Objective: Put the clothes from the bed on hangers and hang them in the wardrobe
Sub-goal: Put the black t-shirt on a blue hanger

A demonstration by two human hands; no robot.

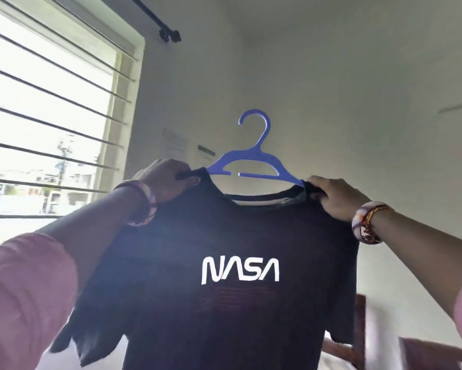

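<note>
Beside the window (45, 124), a limp black T-shirt (224, 303) is being pinched at both shoulders by the left hand (168, 180) and right hand (336, 200), under the blue hanger (254, 161).

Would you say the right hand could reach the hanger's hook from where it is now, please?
Probably yes: the right hand grips the T-shirt shoulder just below the blue hanger, and only open air lies between it and the hook, though letting go leaves the left hand holding alone.

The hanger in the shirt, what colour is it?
The hanger is blue, seen clearly in the head view.
</note>
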